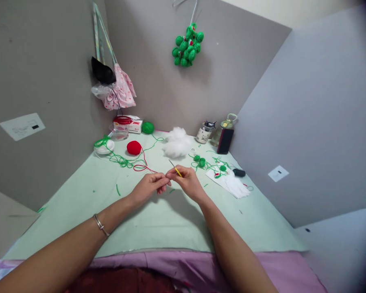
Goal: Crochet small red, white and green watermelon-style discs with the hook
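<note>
1. The red yarn [151,170] runs into the left hand [149,186], in front of the middle of the table [134,232]; its fingers are curled, thumb and forefinger pinched together, apparently upon the strand.
2. The right hand [187,182] is closed around a yellow-handled hook [178,171] (thin metal end pointing up and away), its fingertips meeting the left ones.
3. I judge the step is handling the yarn for crochet; the next move calls for a steady pinch and a loose strand.
4. The red ball [134,147] feeding it lies toward the table's far left corner; green knitted balls [201,162] lie toward the right edge.
5. What is between the fingertips is hidden, and I cannot tell whether any stitch exists. The lower border cuts both forearms.
</note>
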`<move>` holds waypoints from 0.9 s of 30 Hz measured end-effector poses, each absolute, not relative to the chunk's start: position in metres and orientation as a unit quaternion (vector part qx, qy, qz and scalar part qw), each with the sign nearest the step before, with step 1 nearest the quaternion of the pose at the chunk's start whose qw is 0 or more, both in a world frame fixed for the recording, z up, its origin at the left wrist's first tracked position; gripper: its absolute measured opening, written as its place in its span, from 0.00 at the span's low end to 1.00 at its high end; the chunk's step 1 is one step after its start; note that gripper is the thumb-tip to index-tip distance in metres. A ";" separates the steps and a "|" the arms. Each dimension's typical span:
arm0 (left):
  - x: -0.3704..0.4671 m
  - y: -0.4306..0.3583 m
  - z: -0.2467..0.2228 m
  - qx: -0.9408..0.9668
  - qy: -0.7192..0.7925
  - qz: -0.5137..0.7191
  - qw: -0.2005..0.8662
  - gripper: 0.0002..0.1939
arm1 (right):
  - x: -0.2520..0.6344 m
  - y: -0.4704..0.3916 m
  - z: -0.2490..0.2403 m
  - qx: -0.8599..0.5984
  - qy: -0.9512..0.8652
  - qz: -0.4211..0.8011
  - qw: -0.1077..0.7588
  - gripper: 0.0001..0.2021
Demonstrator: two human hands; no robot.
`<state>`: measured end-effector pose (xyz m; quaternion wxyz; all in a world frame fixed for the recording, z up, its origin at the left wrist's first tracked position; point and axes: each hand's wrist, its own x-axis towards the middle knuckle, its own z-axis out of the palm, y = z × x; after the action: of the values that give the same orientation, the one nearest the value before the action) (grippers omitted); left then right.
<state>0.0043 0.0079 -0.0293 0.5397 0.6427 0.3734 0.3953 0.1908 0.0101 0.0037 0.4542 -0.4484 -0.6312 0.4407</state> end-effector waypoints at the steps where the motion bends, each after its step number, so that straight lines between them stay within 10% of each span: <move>1: 0.003 0.010 -0.027 0.654 0.378 0.390 0.527 0.21 | 0.188 0.009 0.004 -0.441 -0.627 0.450 0.457 0.14; 15: -0.088 0.149 -0.017 0.755 0.570 0.305 0.110 0.20 | 0.204 0.020 0.004 -0.396 -0.488 0.575 0.524 0.22; 27: -0.083 0.140 -0.022 0.790 0.599 0.129 0.011 0.20 | 0.199 0.018 0.004 -0.390 -0.481 0.601 0.505 0.21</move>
<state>-0.0825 0.1403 -0.0220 0.0105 0.7900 0.5994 0.1288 0.1989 0.0178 0.0036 0.5049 -0.3898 -0.4810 0.6015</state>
